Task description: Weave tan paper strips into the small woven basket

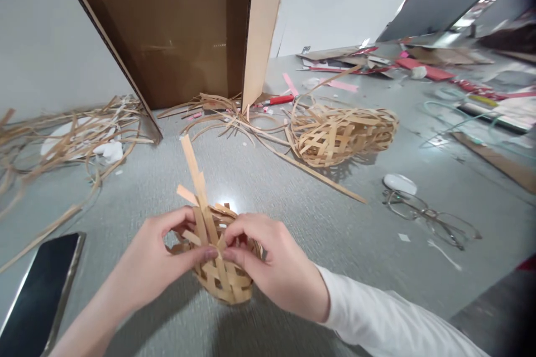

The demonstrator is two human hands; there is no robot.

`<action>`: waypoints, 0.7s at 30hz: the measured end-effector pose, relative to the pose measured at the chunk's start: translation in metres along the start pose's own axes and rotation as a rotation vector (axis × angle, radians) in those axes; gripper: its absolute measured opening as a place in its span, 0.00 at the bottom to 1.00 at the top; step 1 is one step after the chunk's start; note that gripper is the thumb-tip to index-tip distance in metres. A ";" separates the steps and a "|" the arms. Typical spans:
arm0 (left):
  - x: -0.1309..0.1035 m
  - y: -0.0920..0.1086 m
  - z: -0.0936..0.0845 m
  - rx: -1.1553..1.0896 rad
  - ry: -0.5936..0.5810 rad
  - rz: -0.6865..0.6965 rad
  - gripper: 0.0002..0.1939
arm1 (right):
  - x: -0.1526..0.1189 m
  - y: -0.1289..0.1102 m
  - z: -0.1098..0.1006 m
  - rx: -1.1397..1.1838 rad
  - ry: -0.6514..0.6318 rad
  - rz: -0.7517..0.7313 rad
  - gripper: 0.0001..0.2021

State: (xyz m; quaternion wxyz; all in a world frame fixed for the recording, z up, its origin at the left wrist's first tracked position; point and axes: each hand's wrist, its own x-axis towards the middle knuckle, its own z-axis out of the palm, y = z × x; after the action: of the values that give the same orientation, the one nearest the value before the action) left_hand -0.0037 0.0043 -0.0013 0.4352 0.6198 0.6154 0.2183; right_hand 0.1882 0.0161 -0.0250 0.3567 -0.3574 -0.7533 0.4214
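A small woven basket point(228, 284) of tan strips is between my two hands, tilted, with longer loose strips point(196, 178) sticking up from its rim. My left hand point(167, 251) grips its left side, thumb pressed on the weave in front and fingers behind the strips. On the other side my right hand point(268, 256) pinches a short strip end at the rim between thumb and forefinger. The thumbs nearly meet at the middle of the basket. Part of the basket's rim and inside is hidden by my fingers.
Woven baskets point(343, 134) lie on their side behind, near a long strip point(322, 178). Glasses point(431, 217) and a white oval object point(400, 183) are at right, a phone point(42, 295) at lower left. Loose strips point(79, 139) and a cardboard box point(263, 28) stand at the back.
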 end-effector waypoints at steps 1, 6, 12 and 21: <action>0.000 0.000 0.000 -0.004 -0.015 -0.001 0.08 | -0.002 -0.001 0.001 -0.004 0.005 0.003 0.07; 0.001 -0.001 0.000 0.003 0.004 0.041 0.05 | -0.009 -0.001 0.006 0.029 0.100 0.046 0.07; -0.001 0.001 0.004 -0.020 0.023 0.084 0.05 | -0.012 0.006 0.015 -0.009 0.222 0.029 0.08; -0.001 -0.002 0.012 0.028 0.061 0.091 0.12 | -0.007 -0.001 0.009 0.056 0.138 0.092 0.06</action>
State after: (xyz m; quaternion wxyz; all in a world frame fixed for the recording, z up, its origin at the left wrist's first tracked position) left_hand 0.0044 -0.0007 -0.0093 0.3974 0.6462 0.6026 0.2479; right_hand 0.1841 0.0066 -0.0293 0.3977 -0.4097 -0.6977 0.4327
